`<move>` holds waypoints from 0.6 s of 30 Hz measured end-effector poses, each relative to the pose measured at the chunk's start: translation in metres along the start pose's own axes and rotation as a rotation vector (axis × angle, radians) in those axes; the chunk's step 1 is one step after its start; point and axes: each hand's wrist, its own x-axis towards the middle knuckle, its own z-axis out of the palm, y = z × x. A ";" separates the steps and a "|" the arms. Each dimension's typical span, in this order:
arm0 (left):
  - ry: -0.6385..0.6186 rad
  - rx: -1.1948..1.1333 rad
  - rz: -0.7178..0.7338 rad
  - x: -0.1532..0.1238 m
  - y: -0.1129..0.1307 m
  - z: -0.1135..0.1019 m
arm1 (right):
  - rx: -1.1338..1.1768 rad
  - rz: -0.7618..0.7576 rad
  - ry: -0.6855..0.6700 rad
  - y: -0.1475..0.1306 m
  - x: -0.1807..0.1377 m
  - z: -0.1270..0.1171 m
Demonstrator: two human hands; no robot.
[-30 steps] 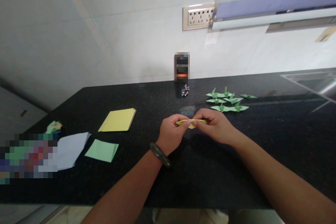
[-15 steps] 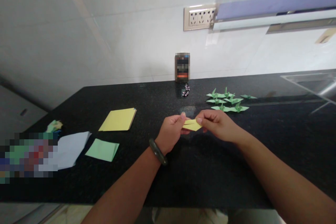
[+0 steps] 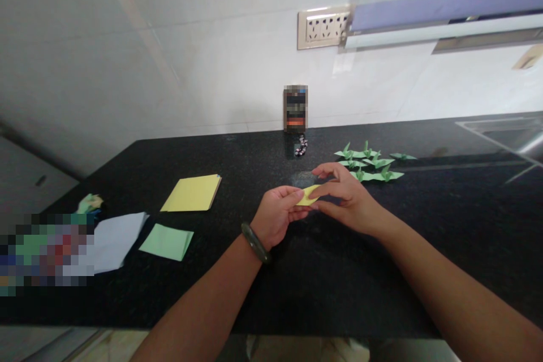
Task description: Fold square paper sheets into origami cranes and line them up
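Note:
A small folded piece of yellow origami paper point(image 3: 308, 197) is held just above the dark countertop. My left hand point(image 3: 278, 212) is closed on its left end, thumb on top and fingers beneath. At the right end, my right hand point(image 3: 348, 201) holds the paper loosely between a fingertip on its face and the thumb at its lower edge; the index finger is raised away. The right hand partly covers the paper's folds. Beyond that hand several green paper cranes point(image 3: 375, 162) rest on the counter, some partly hidden behind its fingers.
To the left lie a stack of yellow paper point(image 3: 190, 193), a folded green sheet point(image 3: 167, 242) and white paper point(image 3: 119, 240). A blurred-out device point(image 3: 296, 108) leans on the wall, with a beaded strap point(image 3: 301, 146) below. A metal-rimmed sink point(image 3: 504, 124) is at far right.
My right hand has shifted its grip on the yellow paper, its fingers spreading and the index finger lifting. The paper is turned slightly, its right end higher. My left hand still holds it.

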 end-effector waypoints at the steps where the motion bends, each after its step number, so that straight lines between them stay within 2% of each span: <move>1: 0.013 0.001 0.005 0.000 0.000 0.000 | -0.024 -0.013 -0.016 0.001 0.000 0.000; 7: 0.077 0.017 -0.005 0.001 -0.001 0.001 | -0.134 -0.056 -0.062 0.002 -0.002 0.002; 18: 0.087 -0.029 0.035 0.001 0.000 0.002 | -0.174 -0.094 -0.042 0.002 -0.002 0.004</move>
